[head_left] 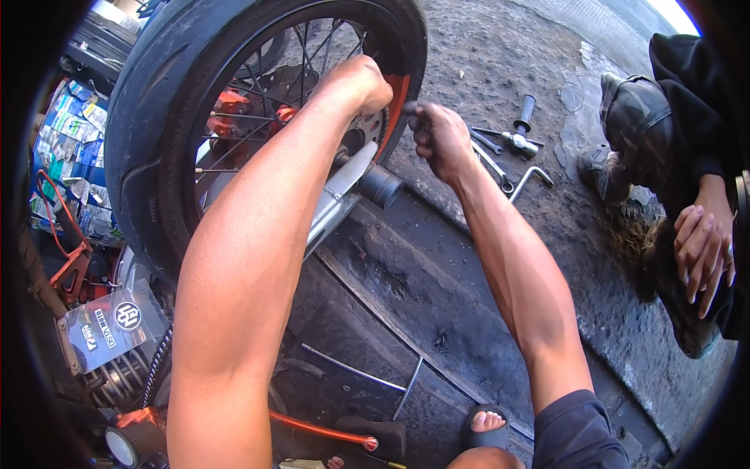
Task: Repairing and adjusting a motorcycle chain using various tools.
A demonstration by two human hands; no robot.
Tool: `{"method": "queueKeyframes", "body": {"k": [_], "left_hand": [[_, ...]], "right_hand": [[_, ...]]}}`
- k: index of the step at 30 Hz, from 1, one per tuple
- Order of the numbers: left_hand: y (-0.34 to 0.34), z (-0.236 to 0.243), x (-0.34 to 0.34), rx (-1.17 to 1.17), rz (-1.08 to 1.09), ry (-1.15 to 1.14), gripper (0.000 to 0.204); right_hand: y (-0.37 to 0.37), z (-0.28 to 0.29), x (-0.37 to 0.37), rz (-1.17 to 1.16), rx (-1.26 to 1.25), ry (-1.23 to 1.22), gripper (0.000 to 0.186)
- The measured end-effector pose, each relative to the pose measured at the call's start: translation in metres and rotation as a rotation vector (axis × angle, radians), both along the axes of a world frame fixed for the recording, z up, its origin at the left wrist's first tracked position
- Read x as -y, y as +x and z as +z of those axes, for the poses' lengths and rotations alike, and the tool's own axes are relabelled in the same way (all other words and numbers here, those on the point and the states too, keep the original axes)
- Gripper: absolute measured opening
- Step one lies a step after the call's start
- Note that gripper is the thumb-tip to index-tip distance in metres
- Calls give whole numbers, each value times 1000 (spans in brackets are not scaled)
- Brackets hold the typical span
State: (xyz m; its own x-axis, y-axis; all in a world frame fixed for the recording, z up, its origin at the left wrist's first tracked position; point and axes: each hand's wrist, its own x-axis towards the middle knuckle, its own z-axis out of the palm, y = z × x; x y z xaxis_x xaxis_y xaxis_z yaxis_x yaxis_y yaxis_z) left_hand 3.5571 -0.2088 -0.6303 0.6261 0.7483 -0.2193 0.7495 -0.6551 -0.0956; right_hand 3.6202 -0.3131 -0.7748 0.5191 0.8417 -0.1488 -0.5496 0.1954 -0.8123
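A large motorcycle wheel with a black tyre (pixel 148 148) and thin spokes fills the upper left. My left hand (pixel 355 84) is curled in front of its rim, close to the sprocket (pixel 373 127); its fingertips are hidden, as is whatever they grip. Just right of the tyre, my right hand (pixel 443 143) is closed, its fingers dark with grime and bent inward. What they hold cannot be made out. Below the hands, a silver swingarm (pixel 337 195) runs to the wheel's hub, with a dark ribbed cylinder (pixel 380 186) beside it.
Right of my right hand lie wrenches (pixel 486 160), an L-shaped wrench (pixel 534 177) and a black-handled tool (pixel 524 116). Another person's hands (pixel 705 246) are clasped at far right. A T-handle wrench (pixel 406 387) and an orange tube (pixel 320 429) lie below; a coil spring (pixel 125 377) is lower left.
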Motion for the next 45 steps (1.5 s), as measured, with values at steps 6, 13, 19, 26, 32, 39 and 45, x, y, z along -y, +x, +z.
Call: {"method": "queueKeyframes", "body": {"k": [6, 13, 19, 26, 32, 39, 45], "left_hand": [[7, -3, -15, 163, 139, -259, 35], [1, 9, -15, 101, 133, -151, 34], [11, -7, -7, 99, 75, -66, 34], [8, 7, -13, -17, 41, -66, 35], [13, -8, -15, 5, 60, -22, 35], [7, -2, -14, 212, 151, -43, 37], [1, -5, -10, 299, 180, 3, 38]], "right_hand": [[25, 51, -31, 233, 177, -232, 13], [31, 65, -59, 431, 225, -264, 20], [36, 58, -50, 364, 298, -296, 19], [40, 69, -52, 505, 288, -262, 20], [40, 54, -58, 369, 211, -251, 21], [37, 59, -67, 350, 154, -237, 21], [26, 60, -56, 46, 235, -257, 25]]}}
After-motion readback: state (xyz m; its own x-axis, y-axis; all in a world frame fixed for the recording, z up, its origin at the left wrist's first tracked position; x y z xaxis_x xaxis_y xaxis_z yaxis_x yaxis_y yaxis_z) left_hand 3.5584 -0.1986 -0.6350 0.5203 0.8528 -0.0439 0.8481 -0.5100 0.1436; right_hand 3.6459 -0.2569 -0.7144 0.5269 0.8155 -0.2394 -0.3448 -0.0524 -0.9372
